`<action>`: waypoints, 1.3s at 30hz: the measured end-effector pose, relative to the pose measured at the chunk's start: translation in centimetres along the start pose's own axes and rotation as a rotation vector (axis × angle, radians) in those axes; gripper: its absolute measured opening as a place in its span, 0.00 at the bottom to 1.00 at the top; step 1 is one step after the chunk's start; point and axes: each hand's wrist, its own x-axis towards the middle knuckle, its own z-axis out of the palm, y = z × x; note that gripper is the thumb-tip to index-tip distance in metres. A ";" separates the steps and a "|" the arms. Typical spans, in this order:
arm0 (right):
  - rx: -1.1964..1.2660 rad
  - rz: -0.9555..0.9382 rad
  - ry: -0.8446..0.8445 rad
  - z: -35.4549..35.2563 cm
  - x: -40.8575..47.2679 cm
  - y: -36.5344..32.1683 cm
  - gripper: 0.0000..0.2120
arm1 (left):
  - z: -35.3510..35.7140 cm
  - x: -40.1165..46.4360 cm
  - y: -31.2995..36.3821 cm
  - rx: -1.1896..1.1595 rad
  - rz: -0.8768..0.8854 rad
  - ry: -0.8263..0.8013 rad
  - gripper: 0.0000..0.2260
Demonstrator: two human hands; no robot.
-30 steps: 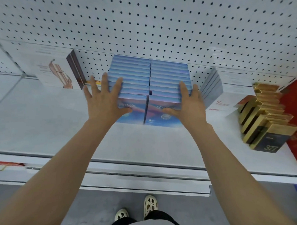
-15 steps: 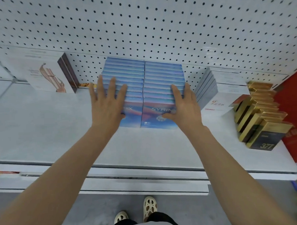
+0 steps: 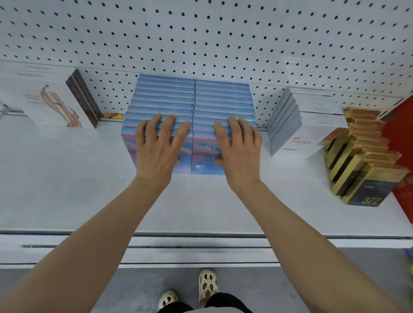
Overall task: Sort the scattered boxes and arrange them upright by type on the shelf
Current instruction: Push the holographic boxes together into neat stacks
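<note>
Blue boxes (image 3: 193,97) (two rows) under both flat hands (image 3: 159,150).

Shelf (image 3: 60,198): blue boxes (image 3: 193,97) centre (two rows), white boxes (image 3: 317,118) right, gold boxes (image 3: 361,154) far right.

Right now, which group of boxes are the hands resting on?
The blue boxes in the middle: both hands lie flat on them. The gold boxes stand untouched.
</note>
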 end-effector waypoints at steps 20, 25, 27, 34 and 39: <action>0.117 -0.003 0.035 -2.4 -0.3 0.6 0.37 | -2.2 -0.9 -0.5 -0.122 0.034 0.069 0.31; 0.128 -0.016 0.023 -3.3 -0.3 0.8 0.36 | -3.0 -1.0 -0.7 -0.143 0.040 0.067 0.32; 0.135 -0.021 0.015 -3.7 -0.5 0.8 0.36 | -3.3 -1.1 -0.7 -0.151 0.043 0.069 0.32; 0.145 -0.039 -0.005 -4.4 -0.9 0.7 0.37 | -3.9 -1.6 -0.6 -0.182 0.040 0.094 0.32; 0.162 -0.041 -0.018 -4.6 -1.2 0.7 0.38 | -4.0 -2.0 -0.6 -0.191 0.035 0.106 0.30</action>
